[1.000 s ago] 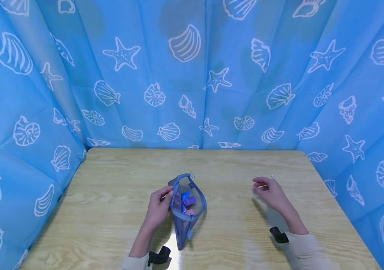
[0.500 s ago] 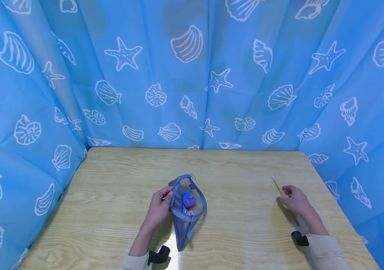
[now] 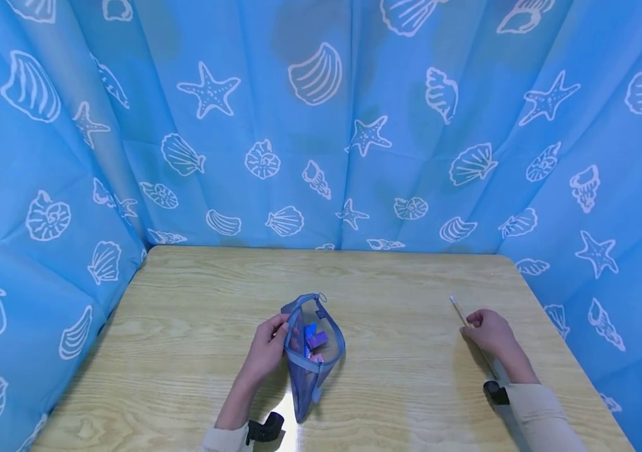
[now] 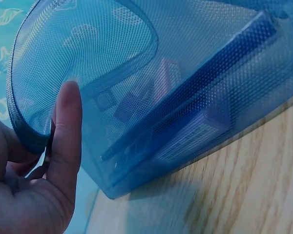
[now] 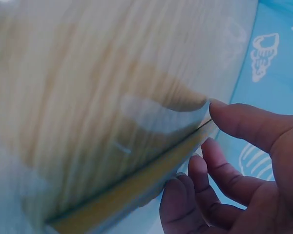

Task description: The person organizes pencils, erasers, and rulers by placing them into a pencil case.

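Observation:
A blue mesh zipper pouch [image 3: 305, 389] stands with its mouth wide open near the middle of the table. My left hand [image 3: 267, 345] pinches the left side of its rim; in the left wrist view the thumb [image 4: 68, 131] lies against the mesh. Inside show small blue and purple items [image 3: 317, 339], a pink one [image 3: 317, 358], and a long dark-blue item [image 4: 200, 83] seen through the mesh. At the right, my right hand [image 3: 490, 333] pinches a slim yellow pencil [image 3: 459, 310] with a whitish end. Its thumb and fingers hide part of the pencil.
The wood-grain table [image 3: 196, 295] runs back to a blue curtain [image 3: 275, 113] with white shell prints, which also hangs on both sides. A black wrist camera [image 3: 266, 428] sits on the left wrist and another [image 3: 496, 393] on the right.
My right hand has moved right and reached the pencil, taking it between thumb and fingers. The pencil has shifted slightly left. My left hand keeps its hold on the pouch rim.

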`<state>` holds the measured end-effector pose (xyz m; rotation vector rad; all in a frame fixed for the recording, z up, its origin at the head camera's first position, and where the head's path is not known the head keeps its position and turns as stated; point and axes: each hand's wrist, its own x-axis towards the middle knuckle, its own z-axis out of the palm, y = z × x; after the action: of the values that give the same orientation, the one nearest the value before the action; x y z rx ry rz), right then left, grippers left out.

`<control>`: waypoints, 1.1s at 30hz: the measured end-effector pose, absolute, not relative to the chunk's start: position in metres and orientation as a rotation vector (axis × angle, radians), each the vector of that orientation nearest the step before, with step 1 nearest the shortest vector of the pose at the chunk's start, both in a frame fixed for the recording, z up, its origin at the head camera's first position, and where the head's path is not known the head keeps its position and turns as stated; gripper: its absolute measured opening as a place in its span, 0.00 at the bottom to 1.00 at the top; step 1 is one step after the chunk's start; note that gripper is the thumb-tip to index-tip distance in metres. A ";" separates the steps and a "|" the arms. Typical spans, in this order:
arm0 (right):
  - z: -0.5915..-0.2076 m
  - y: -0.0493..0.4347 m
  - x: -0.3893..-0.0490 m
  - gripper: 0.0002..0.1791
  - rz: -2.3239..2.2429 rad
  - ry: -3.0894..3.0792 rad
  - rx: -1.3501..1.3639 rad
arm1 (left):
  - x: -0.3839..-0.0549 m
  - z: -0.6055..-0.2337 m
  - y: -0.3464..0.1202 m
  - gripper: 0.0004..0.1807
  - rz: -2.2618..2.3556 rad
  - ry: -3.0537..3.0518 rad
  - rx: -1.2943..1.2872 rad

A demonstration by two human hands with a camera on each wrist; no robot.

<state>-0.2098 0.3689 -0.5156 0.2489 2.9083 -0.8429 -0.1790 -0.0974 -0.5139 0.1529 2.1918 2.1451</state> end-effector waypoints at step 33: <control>-0.485 0.334 -0.199 0.12 -0.908 2.960 0.034 | -0.178 -0.514 -0.098 0.15 2.132 2.193 0.185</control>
<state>-0.1989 0.3335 -0.4854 0.0345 2.9605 -0.9075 -0.1781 -0.0980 -0.5145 0.1854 2.1928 2.1320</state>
